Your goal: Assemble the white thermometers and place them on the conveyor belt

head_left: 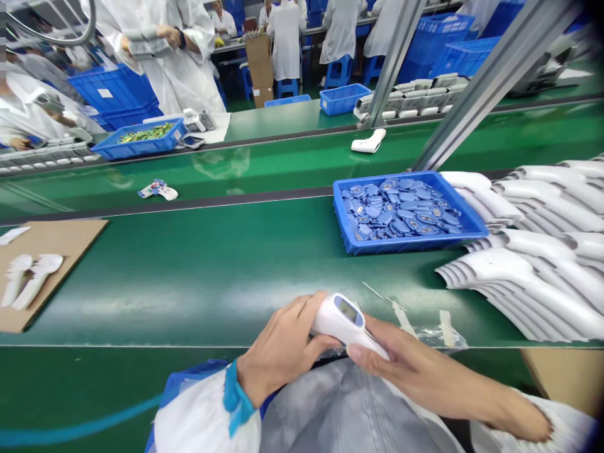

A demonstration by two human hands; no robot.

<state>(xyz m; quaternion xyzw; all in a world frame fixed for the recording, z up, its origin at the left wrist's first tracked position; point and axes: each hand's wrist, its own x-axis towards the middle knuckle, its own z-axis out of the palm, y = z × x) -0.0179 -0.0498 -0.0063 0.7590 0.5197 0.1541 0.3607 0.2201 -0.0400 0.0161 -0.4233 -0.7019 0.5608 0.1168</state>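
A white infrared thermometer point(330, 318) with a small grey screen in a blue frame is held between both hands, just over the bench's near edge. My left hand point(287, 346) is closed round its head end. Lower down, my right hand point(401, 362) wraps the handle, with the thumb along its side. The fingers partly cover the body, so its underside is hidden. Close to my right hand, a clear plastic bag point(427, 336) and white strips point(446, 328) lie at the bench edge.
Beyond my hands stands a blue tray point(349, 244) of small blue parts. White shells point(533, 283) are stacked at the right. Cardboard point(70, 251) with two white shells lies left. A green conveyor point(283, 167) carries a white shell point(369, 142). A slanted metal post point(472, 100) rises at right.
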